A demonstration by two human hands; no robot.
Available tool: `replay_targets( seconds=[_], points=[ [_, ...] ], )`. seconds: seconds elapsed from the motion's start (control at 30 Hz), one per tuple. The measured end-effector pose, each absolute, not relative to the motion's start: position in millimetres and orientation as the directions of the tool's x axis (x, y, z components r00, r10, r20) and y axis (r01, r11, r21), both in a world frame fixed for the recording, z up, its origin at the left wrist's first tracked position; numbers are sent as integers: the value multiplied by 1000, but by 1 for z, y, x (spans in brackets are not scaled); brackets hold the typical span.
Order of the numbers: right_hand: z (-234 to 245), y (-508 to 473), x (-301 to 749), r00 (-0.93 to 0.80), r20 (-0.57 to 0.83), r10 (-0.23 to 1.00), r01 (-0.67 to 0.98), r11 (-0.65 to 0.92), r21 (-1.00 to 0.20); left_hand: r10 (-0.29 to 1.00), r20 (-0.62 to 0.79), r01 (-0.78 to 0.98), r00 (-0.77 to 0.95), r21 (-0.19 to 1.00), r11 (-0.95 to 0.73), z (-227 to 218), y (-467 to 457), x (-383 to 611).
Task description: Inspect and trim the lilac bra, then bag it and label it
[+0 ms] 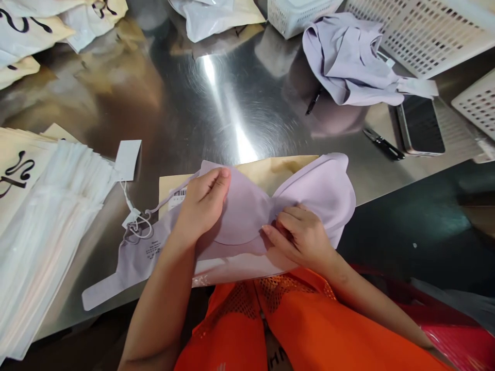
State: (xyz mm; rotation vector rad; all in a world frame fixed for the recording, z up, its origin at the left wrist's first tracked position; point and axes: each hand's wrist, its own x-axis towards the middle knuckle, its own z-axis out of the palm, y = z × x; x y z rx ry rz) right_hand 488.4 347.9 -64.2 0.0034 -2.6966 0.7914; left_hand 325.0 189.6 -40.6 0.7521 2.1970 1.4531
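Observation:
A lilac bra (247,208) lies cups up at the table's front edge, its band stretched out to the left. My left hand (203,203) is closed on the upper part of the left cup, thumb on top. At the lower middle, between the cups, my right hand (299,234) has its fingers curled and pinched at the fabric; the fingertips are partly hidden. A white hang tag (128,159) on a string is tied to the strap at the left. Under the bra is a beige packaging bag (286,169) with a barcode sticker, mostly covered.
Stacked packaging bags (46,221) fill the left side. Another lilac garment (344,62) lies at the back right, near white baskets (429,36). A phone (421,126), thread snips (383,144) and a black pen (313,101) lie on the metal table (185,103).

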Motion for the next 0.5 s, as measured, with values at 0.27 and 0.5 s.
replay_targets(
  seconds=[0.27, 0.5],
  points=[
    [-63, 341, 477, -930, 190, 313, 152, 802, -578, 563, -28, 74, -826, 985, 158, -41, 191, 326],
    [-65, 344, 479, -944, 169, 285, 129, 786, -605, 498, -12, -47, -867, 997, -58, -35, 192, 326]
  ],
)
